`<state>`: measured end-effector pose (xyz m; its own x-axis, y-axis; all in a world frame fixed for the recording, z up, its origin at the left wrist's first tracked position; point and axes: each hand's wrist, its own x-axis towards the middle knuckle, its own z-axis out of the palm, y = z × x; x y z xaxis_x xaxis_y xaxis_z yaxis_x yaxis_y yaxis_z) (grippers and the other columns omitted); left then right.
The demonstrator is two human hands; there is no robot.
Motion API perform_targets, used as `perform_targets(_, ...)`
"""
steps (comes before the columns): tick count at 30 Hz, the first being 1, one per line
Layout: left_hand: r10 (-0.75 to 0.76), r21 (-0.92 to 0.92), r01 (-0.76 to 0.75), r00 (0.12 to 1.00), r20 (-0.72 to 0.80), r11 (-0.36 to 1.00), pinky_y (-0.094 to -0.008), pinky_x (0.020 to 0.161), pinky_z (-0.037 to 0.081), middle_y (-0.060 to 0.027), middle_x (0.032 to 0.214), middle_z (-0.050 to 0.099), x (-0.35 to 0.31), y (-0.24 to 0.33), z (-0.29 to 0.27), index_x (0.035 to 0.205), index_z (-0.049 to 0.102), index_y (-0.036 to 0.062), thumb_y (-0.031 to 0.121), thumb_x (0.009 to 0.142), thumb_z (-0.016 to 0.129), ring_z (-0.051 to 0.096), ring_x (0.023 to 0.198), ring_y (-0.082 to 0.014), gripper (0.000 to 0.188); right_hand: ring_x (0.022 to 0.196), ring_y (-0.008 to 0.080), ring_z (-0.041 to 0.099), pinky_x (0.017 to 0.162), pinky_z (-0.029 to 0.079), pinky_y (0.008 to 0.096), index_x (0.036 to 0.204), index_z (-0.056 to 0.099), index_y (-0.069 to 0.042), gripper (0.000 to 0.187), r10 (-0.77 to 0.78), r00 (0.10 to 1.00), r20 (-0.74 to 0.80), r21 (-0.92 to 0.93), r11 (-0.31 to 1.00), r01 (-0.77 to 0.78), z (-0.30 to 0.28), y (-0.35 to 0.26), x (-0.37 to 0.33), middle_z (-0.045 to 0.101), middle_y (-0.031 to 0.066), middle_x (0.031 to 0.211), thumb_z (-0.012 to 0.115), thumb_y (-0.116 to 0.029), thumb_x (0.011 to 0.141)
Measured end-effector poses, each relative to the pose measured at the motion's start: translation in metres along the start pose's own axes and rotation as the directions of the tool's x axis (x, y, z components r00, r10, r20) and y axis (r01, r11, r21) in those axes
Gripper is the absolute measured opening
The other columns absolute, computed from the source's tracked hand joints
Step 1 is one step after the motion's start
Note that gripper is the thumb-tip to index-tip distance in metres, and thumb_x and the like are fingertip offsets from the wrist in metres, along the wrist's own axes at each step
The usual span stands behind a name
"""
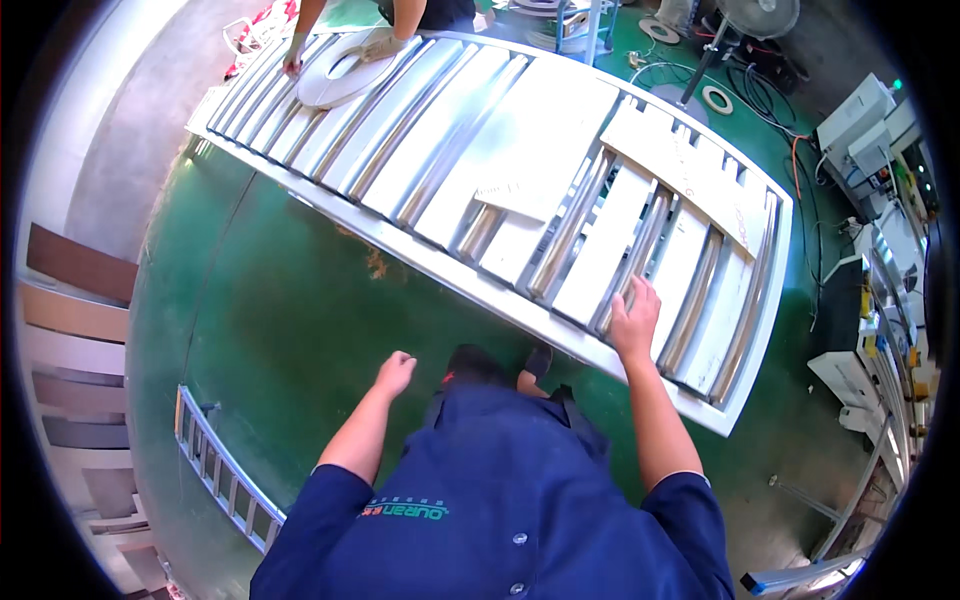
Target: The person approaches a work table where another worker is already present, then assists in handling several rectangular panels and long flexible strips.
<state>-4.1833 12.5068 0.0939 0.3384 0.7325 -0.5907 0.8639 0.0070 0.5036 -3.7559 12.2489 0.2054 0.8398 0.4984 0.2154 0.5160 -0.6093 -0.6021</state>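
A roller conveyor with metal rollers [370,170] and a white frame [440,262] runs from the upper left to the right in front of me. My right hand [637,318] is over its near side, fingers apart and slightly bent, above a roller and a white strip [605,270]. Whether the fingertips touch cannot be made out. Hanging beside my body, short of the conveyor, my left hand [396,374] is curled closed with nothing seen in it. Across the rollers lie a long pale board [690,180] and a small white piece [515,197].
At the far left, another person's gloved hand [385,45] touches a large white coil [350,75]. A ladder [228,478] lies left on the green floor. Stacked boards [75,350] line the left. Behind are a standing fan [757,15] and cables [765,95]; machinery [860,130] stands right.
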Motion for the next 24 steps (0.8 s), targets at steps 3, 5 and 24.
perform_targets(3, 0.177, 0.078, -0.163, 0.955, -0.238, 0.984, -0.039, 0.087, 0.05, -0.0184, 0.104, 0.063, 0.028, 0.03, -0.041, 0.115, 0.059, 0.0005, 0.028, 0.092, 0.063, 0.063, 0.096, -0.0312, 0.036, 0.131, 0.0395, 0.042, 0.111, 0.032, 0.0473, 0.131, 0.052, -0.001, 0.05, 0.047, 0.997, -0.056, -0.082, 0.995, -0.052, 0.032, 0.0, 0.067, 0.049, 0.0234, 0.139, 0.063, -0.021, 0.087)
perform_targets(5, 0.246, 0.11, -0.221, 0.903, -0.351, 0.969, -0.0393, 0.085, 0.049, -0.015, 0.104, 0.057, 0.058, 0.073, -0.065, 0.115, 0.055, 0.0036, 0.028, 0.093, 0.061, 0.059, 0.093, -0.03, 0.034, 0.135, 0.0401, 0.039, 0.114, 0.029, 0.0463, 0.134, 0.051, -0.001, 0.053, 0.108, 0.992, -0.062, -0.136, 0.984, -0.116, 0.051, -0.007, 0.098, 0.045, 0.0234, 0.143, 0.062, -0.024, 0.088)
perform_targets(24, 0.69, 0.553, -0.509, 0.701, -0.178, 0.66, -0.0512, 0.115, 0.024, -0.0195, 0.151, 0.032, 0.222, 0.308, -0.066, 0.138, 0.048, 0.0098, 0.038, 0.094, 0.052, 0.031, 0.138, -0.0385, 0.053, 0.14, 0.0457, 0.028, 0.117, 0.024, 0.049, 0.141, 0.043, 0.002, 0.06, 0.254, 0.967, 0.01, -0.392, 0.891, -0.23, 0.107, -0.032, 0.138, 0.029, 0.0269, 0.153, 0.054, -0.028, 0.091)
